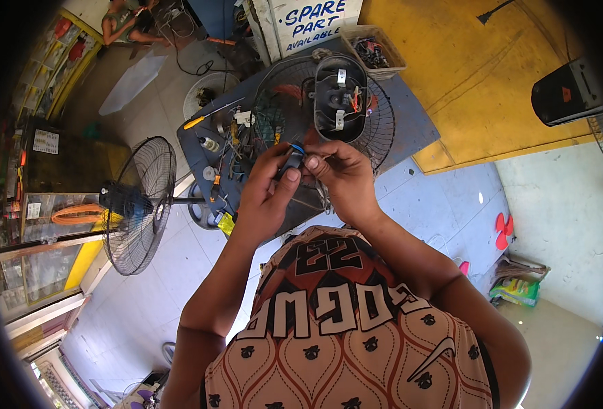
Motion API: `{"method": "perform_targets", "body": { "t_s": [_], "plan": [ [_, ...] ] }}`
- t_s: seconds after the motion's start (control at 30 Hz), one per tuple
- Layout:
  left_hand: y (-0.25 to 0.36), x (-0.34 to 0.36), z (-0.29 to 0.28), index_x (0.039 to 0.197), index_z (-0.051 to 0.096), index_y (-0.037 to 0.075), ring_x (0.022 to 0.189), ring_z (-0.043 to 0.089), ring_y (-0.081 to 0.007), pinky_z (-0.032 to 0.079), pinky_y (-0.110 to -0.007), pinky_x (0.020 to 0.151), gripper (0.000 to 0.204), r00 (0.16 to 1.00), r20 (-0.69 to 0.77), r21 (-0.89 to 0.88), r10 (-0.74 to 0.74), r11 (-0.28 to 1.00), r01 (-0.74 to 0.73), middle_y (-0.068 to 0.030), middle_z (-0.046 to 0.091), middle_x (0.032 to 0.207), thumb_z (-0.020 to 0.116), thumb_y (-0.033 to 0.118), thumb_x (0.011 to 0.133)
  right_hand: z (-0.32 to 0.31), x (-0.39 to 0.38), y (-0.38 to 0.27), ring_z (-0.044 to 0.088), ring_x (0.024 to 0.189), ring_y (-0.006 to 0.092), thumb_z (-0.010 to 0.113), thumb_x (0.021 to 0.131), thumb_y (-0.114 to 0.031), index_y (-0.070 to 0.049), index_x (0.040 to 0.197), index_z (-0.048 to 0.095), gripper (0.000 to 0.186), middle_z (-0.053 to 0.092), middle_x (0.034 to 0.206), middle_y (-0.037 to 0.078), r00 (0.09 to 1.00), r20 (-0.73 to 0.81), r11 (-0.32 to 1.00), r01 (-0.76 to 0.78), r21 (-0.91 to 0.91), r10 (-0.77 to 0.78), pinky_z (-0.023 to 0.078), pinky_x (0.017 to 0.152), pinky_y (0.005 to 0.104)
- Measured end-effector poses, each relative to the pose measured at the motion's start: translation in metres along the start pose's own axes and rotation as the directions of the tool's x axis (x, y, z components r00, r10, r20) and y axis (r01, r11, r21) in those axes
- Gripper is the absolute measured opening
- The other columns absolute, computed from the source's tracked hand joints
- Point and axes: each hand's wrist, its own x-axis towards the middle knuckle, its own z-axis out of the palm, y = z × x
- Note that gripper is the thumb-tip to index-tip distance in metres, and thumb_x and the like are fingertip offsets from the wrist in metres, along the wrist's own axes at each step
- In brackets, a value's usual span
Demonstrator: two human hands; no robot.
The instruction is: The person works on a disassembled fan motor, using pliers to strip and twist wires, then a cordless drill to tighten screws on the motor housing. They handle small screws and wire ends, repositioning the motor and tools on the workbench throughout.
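Observation:
My left hand [264, 187] is closed around a small dark block-shaped piece [290, 165] with a bit of blue at its upper end. The fingers of my right hand [348, 183] pinch together at that blue end; what exactly lies between them is too small to make out. Just beyond my hands, an open black oval fan housing [329, 112] with metal brackets and reddish wires inside rests on a round wire fan guard [383, 129]. Both lie on the dark blue worktable [414, 126].
Left on the table are a yellow-handled screwdriver [194, 123], a small bottle [209, 144] and an orange-handled tool [215, 187]. A basket of parts [385, 68] stands at the back. A standing fan [141, 204] is at left, a black fan [568, 95] at right. Another person [119, 26] sits far left.

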Motion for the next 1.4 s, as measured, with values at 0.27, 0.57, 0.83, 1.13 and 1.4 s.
{"method": "perform_targets", "body": {
  "t_s": [0.27, 0.57, 0.83, 1.13, 1.4],
  "plan": [
    [0.006, 0.001, 0.000, 0.134, 0.064, -0.003, 0.135, 0.056, -0.0305, 0.048, -0.039, 0.107, 0.041, 0.998, -0.013, 0.243, 0.062, 0.968, -0.057, -0.0200, 0.052, 0.149, 0.066, 0.027, 0.105, 0.001, -0.003, -0.007, 0.066, 0.097, 0.0099, 0.070, 0.101, -0.004, 0.002, 0.114, 0.069, 0.014, 0.072, 0.104, 0.005, 0.999, 0.003, 0.997, 0.034, -0.076, -0.033, 0.058, 0.087, 0.0272],
    [-0.001, 0.004, 0.002, 0.134, 0.065, -0.003, 0.132, 0.058, -0.0367, 0.049, -0.041, 0.106, 0.044, 0.989, -0.010, 0.415, 0.149, 0.900, -0.131, -0.0221, 0.051, 0.148, 0.075, 0.018, 0.096, 0.008, -0.003, 0.005, 0.065, 0.084, 0.0137, 0.063, 0.105, -0.011, 0.002, 0.115, 0.061, 0.016, 0.068, 0.098, 0.011, 0.991, -0.014, 0.904, 0.113, -0.413, -0.130, 0.053, 0.076, 0.0306],
    [-0.014, 0.006, -0.005, 0.136, 0.063, -0.006, 0.132, 0.058, -0.0368, 0.049, -0.042, 0.108, 0.053, 0.985, 0.057, 0.348, 0.164, 0.921, -0.174, -0.0225, 0.047, 0.152, 0.077, 0.024, 0.095, 0.003, -0.001, 0.006, 0.069, 0.084, 0.0211, 0.062, 0.103, -0.008, 0.002, 0.112, 0.063, 0.013, 0.068, 0.098, 0.015, 0.988, -0.010, 0.835, 0.125, -0.536, -0.154, 0.054, 0.076, 0.0318],
    [-0.010, 0.012, -0.006, 0.133, 0.063, -0.007, 0.130, 0.059, -0.0379, 0.054, -0.042, 0.102, 0.049, 0.989, 0.059, 0.443, 0.139, 0.884, -0.150, -0.0242, 0.047, 0.149, 0.064, 0.033, 0.106, 0.000, 0.003, -0.008, 0.066, 0.081, 0.0218, 0.067, 0.099, -0.006, 0.002, 0.113, 0.062, 0.017, 0.068, 0.095, 0.013, 0.938, 0.134, 0.598, 0.309, -0.740, -0.318, 0.052, 0.070, 0.0340],
    [-0.022, 0.009, -0.005, 0.135, 0.063, -0.005, 0.129, 0.059, -0.0356, 0.053, -0.042, 0.103, 0.050, 0.993, 0.112, 0.311, 0.028, 0.948, -0.062, -0.0223, 0.048, 0.147, 0.064, 0.035, 0.106, 0.007, 0.000, -0.002, 0.067, 0.088, 0.0360, 0.065, 0.096, -0.004, 0.002, 0.107, 0.059, 0.013, 0.066, 0.100, 0.019, 0.941, 0.068, 0.646, 0.278, -0.711, -0.331, 0.054, 0.076, 0.0429]
  ]
}}
